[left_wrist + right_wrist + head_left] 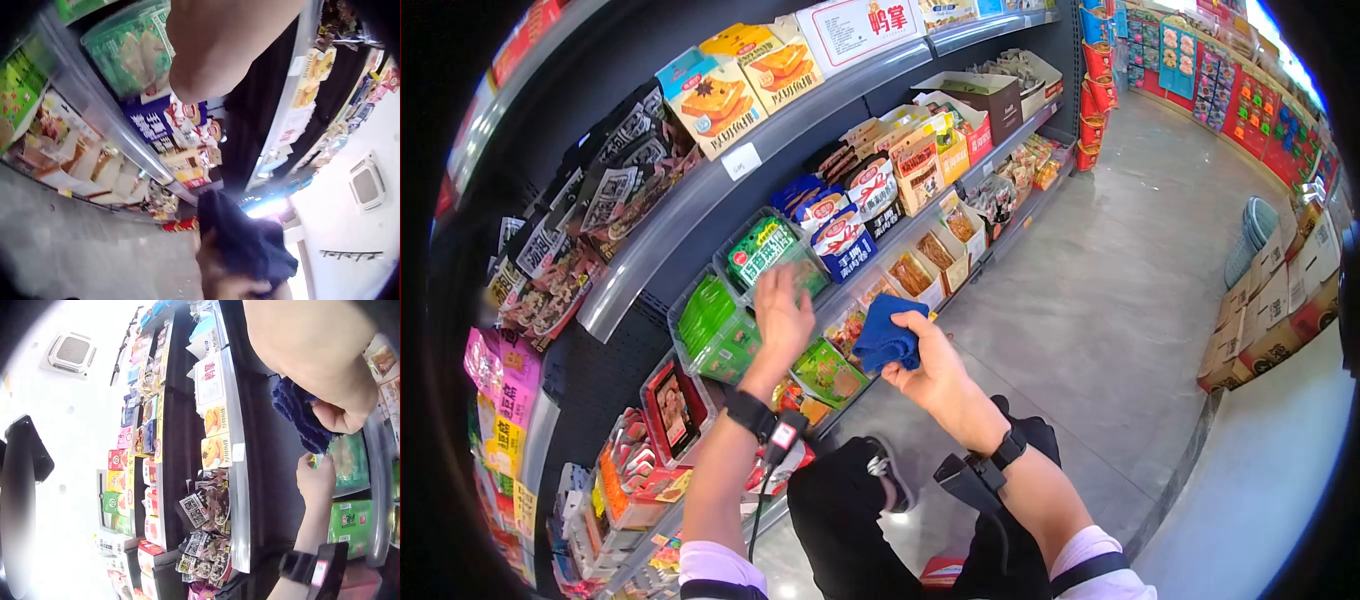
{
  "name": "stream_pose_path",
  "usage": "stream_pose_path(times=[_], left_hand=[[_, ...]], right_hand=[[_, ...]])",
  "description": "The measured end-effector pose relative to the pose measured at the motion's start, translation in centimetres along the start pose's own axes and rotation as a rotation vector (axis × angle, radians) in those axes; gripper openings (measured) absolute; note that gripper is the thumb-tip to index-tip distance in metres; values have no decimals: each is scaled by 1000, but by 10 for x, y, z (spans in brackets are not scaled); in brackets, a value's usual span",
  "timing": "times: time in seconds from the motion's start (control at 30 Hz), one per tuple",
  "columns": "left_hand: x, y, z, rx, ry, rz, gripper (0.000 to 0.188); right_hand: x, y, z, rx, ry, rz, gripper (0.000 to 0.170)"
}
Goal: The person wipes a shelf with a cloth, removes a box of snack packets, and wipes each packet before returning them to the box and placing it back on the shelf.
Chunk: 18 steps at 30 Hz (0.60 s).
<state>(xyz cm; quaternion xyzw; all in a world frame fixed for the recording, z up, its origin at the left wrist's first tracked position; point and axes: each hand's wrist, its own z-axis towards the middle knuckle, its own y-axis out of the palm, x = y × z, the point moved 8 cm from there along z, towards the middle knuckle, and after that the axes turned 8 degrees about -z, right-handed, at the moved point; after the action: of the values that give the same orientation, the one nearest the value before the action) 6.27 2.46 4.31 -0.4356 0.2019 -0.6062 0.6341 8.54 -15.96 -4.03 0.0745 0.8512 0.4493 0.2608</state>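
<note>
My right hand [940, 372] grips a folded blue cloth [887, 335] between thumb and fingers, in front of the lower shelf edge. In the right wrist view the cloth [299, 415] looks thick and fuzzy. My left hand [783, 315] reaches over the front of a clear plastic bin of green snack packets [762, 250], its fingers extended and overlapping the bin's front. From the left wrist, that hand [209, 69] partly covers the green packets [134, 56]. A second clear bin with bright green packets [712, 312] stands beside it, nearer me.
Blue and white snack bags [840, 235] stand right of the bins. Above runs a shelf with a clear front strip [800, 112] and boxed snacks [712, 100]. Open boxes of snacks [910, 272] fill the lower shelf. Cardboard cartons [1280, 300] are stacked across the aisle floor [1080, 280].
</note>
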Motion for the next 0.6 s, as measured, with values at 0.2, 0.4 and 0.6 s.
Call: stream_pose_path(times=[0.2, 0.4, 0.6], left_hand=[[-50, 19, 22, 31, -82, 281, 24], [-41, 16, 14, 123, -40, 297, 22], [-40, 22, 19, -54, -262, 298, 31]], right_hand=[[-3, -9, -4, -19, 74, -18, 23], [-29, -39, -6, 154, -41, -126, 26], [-76, -37, -3, 183, -245, -552, 30]])
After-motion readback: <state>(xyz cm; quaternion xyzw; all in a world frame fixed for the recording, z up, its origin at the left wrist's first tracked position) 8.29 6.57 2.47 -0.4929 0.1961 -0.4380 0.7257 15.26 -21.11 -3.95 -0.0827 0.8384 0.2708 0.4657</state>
